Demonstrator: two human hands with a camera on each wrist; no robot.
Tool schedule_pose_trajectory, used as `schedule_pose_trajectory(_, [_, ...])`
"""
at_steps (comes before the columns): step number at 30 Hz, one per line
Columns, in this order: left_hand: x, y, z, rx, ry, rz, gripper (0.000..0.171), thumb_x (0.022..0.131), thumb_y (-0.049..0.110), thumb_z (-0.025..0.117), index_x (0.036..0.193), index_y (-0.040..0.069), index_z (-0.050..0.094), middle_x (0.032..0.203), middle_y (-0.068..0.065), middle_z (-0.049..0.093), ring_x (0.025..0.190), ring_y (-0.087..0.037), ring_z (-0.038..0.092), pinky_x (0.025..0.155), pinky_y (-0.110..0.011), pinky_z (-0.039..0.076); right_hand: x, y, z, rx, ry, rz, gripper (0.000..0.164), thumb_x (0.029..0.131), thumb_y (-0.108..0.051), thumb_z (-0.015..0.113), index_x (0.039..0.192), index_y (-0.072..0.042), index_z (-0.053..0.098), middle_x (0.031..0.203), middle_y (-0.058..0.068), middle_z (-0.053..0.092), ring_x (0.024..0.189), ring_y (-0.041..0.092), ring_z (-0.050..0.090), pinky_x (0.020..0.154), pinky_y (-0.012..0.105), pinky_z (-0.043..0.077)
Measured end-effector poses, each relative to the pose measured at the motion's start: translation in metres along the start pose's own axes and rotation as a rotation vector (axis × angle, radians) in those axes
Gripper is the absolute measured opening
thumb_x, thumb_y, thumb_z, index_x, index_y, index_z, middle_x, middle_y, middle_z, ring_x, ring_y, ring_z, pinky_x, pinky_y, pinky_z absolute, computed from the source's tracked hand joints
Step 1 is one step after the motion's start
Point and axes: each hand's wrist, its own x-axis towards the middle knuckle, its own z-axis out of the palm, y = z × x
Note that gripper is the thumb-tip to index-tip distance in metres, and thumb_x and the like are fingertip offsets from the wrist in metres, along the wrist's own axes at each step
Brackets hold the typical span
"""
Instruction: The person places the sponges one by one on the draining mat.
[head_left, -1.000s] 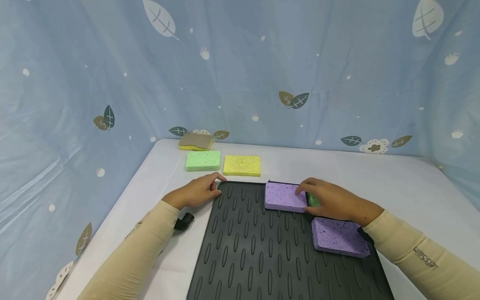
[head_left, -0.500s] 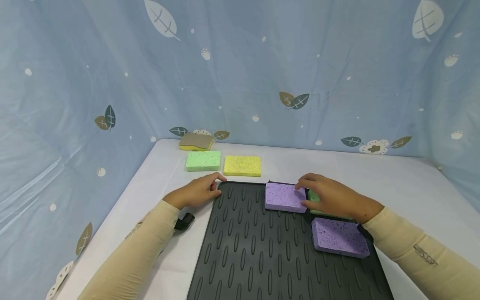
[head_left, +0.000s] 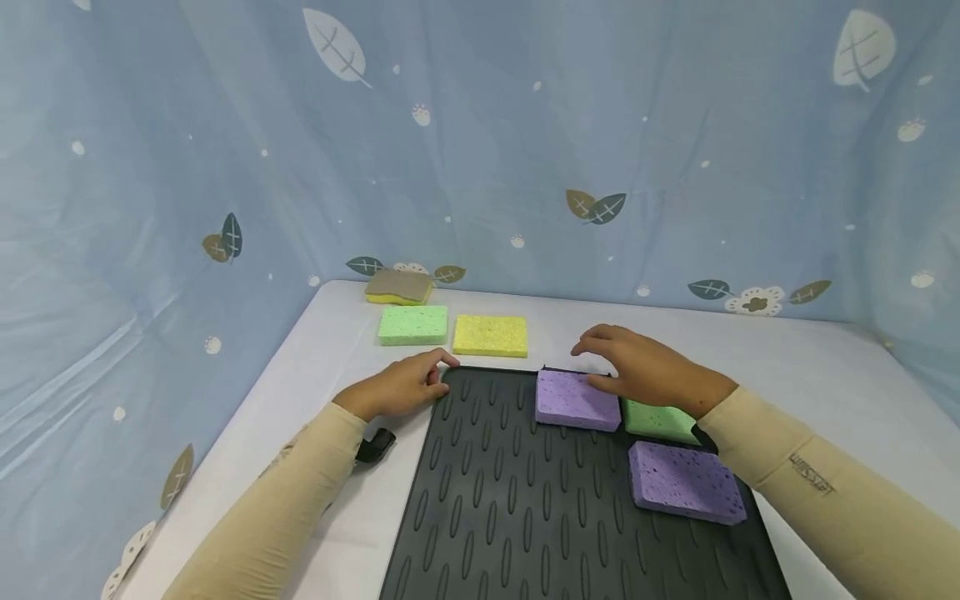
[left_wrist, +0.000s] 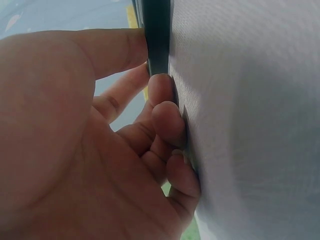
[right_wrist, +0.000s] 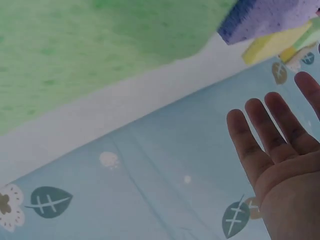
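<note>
A black ribbed mat [head_left: 517,500] with a raised rim lies on the white table. My left hand [head_left: 401,385] holds its far left corner; in the left wrist view the thumb [left_wrist: 122,47] presses the dark rim and the other fingers curl beside it. My right hand [head_left: 648,371] hovers over the mat's far right part, fingers extended and holding nothing. Beneath its thumb lies a purple sponge [head_left: 576,402]. A green sponge [head_left: 660,422] sits to the right of that one, partly hidden by the hand. Nearer on the mat is another purple sponge [head_left: 686,483].
Beyond the mat's far left corner lie a light green sponge [head_left: 412,325], a yellow sponge [head_left: 491,336] and a yellow scrub sponge [head_left: 399,287] with a grey-brown top. A blue patterned curtain [head_left: 480,150] hangs behind and to the left of the table.
My right hand has let go at the sponges and risen away from them, uncovering more of the green sponge. My left hand stays at the mat's corner.
</note>
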Motion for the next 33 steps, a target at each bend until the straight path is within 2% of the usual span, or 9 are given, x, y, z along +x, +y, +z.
schedule_pose_trajectory(9, [0.003,0.002,0.001,0.003,-0.004,0.007,0.04,0.101,0.021,0.06,0.14,0.016,0.049,0.086,-0.001,0.053,0.07,-0.013,0.046,0.066,-0.029,0.04,0.026,0.0,-0.006,0.025,-0.026,0.033,0.042,0.096,-0.025,0.069,0.135,-0.011,0.061,0.143,0.016,0.054,0.134,0.037,0.051,0.104,0.053,0.046])
schedule_pose_trajectory(21, [0.001,0.002,0.0,0.005,0.0,0.002,0.041,0.101,0.02,0.061,0.14,0.017,0.049,0.085,-0.002,0.053,0.069,-0.013,0.046,0.065,-0.029,0.04,0.063,0.001,-0.003,0.069,-0.05,0.049,0.044,0.095,-0.022,0.069,0.135,-0.006,0.061,0.142,0.014,0.057,0.134,0.034,0.052,0.108,0.05,0.044])
schedule_pose_trajectory(33, [-0.002,0.003,-0.002,0.013,-0.005,-0.004,0.041,0.101,0.021,0.061,0.14,0.016,0.049,0.086,-0.001,0.052,0.07,-0.013,0.046,0.066,-0.029,0.04,0.087,-0.001,0.006,0.07,-0.123,0.057,0.049,0.096,-0.023,0.068,0.14,-0.004,0.057,0.15,0.018,0.049,0.14,0.037,0.045,0.112,0.052,0.039])
